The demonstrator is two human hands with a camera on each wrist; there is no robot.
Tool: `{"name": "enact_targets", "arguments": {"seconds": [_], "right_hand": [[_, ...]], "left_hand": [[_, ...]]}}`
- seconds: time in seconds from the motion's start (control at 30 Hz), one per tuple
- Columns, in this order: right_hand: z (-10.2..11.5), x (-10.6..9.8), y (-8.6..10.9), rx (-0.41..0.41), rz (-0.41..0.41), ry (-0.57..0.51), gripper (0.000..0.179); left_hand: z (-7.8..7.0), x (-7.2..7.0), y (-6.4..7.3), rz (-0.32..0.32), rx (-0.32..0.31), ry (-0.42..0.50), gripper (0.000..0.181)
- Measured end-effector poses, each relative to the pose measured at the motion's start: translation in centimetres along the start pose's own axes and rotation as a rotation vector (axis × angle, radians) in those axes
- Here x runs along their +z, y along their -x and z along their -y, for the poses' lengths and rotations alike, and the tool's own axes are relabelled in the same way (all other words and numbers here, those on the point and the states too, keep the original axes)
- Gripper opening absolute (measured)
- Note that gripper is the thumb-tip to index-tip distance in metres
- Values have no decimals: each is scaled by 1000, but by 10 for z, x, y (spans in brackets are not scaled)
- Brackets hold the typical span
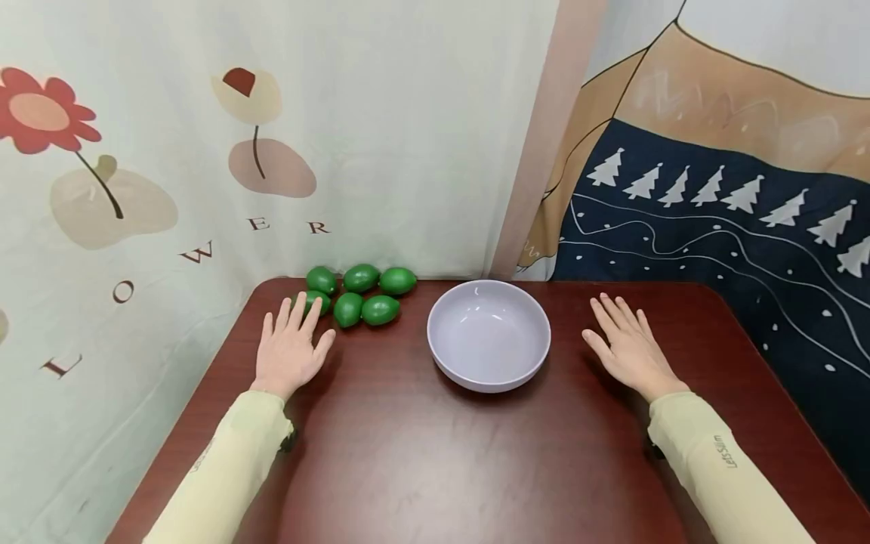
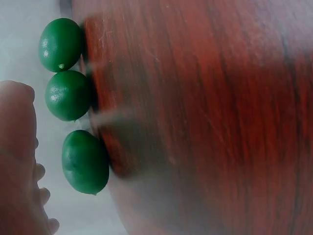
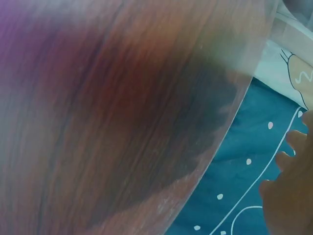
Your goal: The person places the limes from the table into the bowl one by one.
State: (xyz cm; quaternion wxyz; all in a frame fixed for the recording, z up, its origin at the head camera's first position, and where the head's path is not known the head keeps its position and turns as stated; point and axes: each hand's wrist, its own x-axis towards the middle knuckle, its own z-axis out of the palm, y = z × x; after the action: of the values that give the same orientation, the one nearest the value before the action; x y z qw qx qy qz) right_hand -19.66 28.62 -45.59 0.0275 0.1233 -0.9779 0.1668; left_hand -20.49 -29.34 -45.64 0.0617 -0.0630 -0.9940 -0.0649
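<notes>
Several green limes [image 1: 348, 310] lie in two rows at the back left of the table. My left hand [image 1: 291, 347], fingers straight and spread, is just in front of them, its fingertips overlapping the nearest-left lime in the head view. Three limes [image 2: 84, 161] show in the left wrist view beside the edge of the left hand [image 2: 17, 147]. A pale lavender bowl [image 1: 489, 340] with nothing in it stands at the back middle. Right of the bowl, my right hand [image 1: 628, 347] is spread with straight fingers, holding nothing. Part of the right hand [image 3: 288, 191] shows in the right wrist view.
The dark red wooden table [image 1: 435, 461] has its back edge close against a pale curtain [image 1: 408, 151] with flower prints. A navy cloth [image 1: 680, 227] with white trees hangs behind the right side. Both forearms in light sleeves [image 1: 227, 461] reach in from the front.
</notes>
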Motion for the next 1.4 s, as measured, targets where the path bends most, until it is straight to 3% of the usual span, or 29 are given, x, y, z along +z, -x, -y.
{"name": "enact_targets", "arguments": {"seconds": [0.4, 0.8, 1.1, 1.4], "right_hand": [[-2, 9, -6, -13, 12, -123, 74], [15, 7, -12, 40, 45, -288, 74], [26, 17, -11, 18, 30, -327, 70], [42, 23, -7, -7, 24, -353, 67]], "left_hand": [[-12, 5, -3, -32, -2, 14, 70], [-20, 2, -4, -50, 22, 40, 71], [-27, 5, -7, -24, 45, 48, 70], [-36, 3, -14, -48, 79, 54, 69]]}}
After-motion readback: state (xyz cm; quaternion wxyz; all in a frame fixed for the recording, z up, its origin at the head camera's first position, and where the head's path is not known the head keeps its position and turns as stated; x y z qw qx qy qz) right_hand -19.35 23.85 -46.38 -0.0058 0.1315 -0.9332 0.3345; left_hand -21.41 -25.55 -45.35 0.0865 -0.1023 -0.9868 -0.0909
